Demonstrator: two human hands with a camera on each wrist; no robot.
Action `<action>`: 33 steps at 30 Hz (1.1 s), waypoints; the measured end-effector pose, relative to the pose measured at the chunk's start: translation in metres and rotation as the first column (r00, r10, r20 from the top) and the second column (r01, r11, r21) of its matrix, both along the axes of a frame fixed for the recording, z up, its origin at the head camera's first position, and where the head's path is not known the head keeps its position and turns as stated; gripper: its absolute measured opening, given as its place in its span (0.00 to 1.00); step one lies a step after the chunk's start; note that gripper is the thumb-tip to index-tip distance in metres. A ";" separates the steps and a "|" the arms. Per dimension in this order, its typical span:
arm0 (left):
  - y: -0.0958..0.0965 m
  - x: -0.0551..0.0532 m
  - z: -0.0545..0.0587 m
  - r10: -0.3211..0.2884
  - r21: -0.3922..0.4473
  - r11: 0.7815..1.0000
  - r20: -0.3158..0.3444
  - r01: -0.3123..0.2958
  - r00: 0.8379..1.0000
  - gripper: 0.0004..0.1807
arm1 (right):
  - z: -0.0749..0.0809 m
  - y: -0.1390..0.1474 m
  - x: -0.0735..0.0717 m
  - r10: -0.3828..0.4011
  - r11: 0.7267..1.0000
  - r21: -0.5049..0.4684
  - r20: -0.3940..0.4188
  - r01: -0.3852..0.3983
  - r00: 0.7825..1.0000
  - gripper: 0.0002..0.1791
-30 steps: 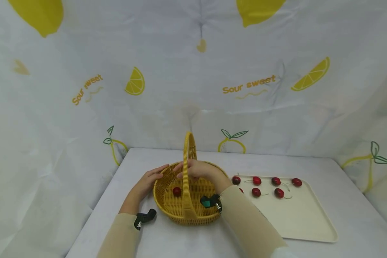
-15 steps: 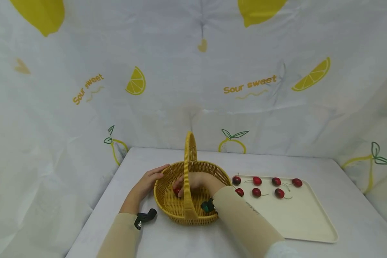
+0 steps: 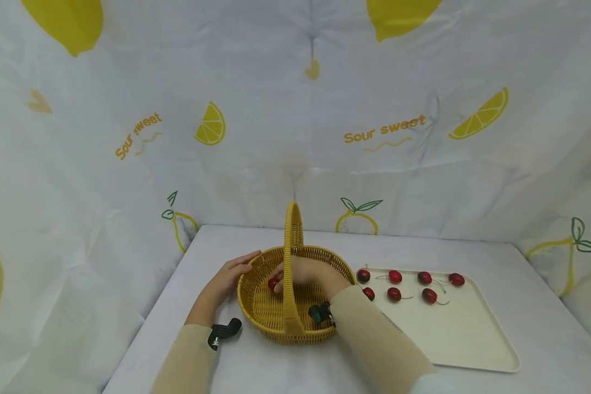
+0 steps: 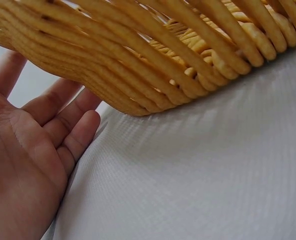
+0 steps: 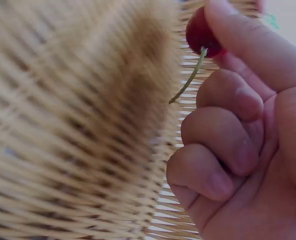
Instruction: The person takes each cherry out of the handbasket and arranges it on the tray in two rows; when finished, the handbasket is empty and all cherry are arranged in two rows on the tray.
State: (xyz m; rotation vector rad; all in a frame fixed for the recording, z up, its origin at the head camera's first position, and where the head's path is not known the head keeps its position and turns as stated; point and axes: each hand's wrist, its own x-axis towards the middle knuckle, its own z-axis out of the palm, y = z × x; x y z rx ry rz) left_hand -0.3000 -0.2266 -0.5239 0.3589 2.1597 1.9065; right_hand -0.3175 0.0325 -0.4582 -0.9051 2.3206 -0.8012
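Note:
A yellow wicker basket with a tall arched handle stands on the white table. Inside it, my right hand pinches a dark red cherry between thumb and index finger. The green stem of the cherry hangs down in the right wrist view, and the other three fingers are curled into the palm. The basket handle crosses in front of the right hand in the head view. My left hand rests against the basket's left side, its fingers extended along the outside of the wicker.
Right of the basket lies a cream tray with several cherries on its far part, among them one cherry at the far right. A white curtain with lemon prints hangs behind the table.
My right hand has lowered into the basket, taken hold of the cherry lying there and raised it slightly. My left hand has stayed at the basket's side.

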 end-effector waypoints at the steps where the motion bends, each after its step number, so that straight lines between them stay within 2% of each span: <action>1: 0.001 0.000 0.000 0.000 -0.002 1.000 0.000 0.000 1.000 0.30 | 0.003 0.002 0.001 -0.015 1.000 -0.014 -0.018 0.014 1.000 0.21; 4: 0.001 -0.001 0.001 0.001 -0.013 1.000 0.000 -0.001 1.000 0.30 | 0.016 0.008 0.005 -0.066 0.993 -0.095 -0.012 0.065 0.998 0.21; 9: 0.000 -0.002 -0.001 0.009 -0.019 1.000 -0.006 -0.010 1.000 0.30 | 0.037 0.022 0.016 -0.152 0.963 -0.223 0.016 0.152 0.988 0.20; 13: -0.001 -0.002 -0.003 -0.001 0.006 1.000 -0.010 0.001 1.000 0.30 | 0.050 0.035 0.029 -0.205 0.939 -0.284 -0.015 0.193 0.979 0.19; 16: -0.001 -0.002 -0.003 -0.007 0.033 0.999 -0.003 0.007 1.000 0.30 | 0.057 0.045 0.041 -0.268 0.916 -0.319 -0.039 0.242 0.963 0.20; 22: -0.001 -0.001 -0.005 -0.005 0.027 1.000 -0.009 0.005 1.000 0.31 | 0.061 0.067 0.064 -0.373 0.873 -0.373 -0.094 0.314 0.923 0.22; 27: -0.001 0.001 -0.005 0.003 0.019 1.000 -0.005 -0.003 1.000 0.30 | 0.056 0.088 0.082 -0.444 0.827 -0.412 -0.060 0.383 0.894 0.21; 33: 0.000 0.003 -0.001 0.013 0.003 1.000 -0.021 -0.013 1.000 0.31 | 0.052 0.114 0.091 -0.503 0.786 -0.437 -0.042 0.437 0.863 0.21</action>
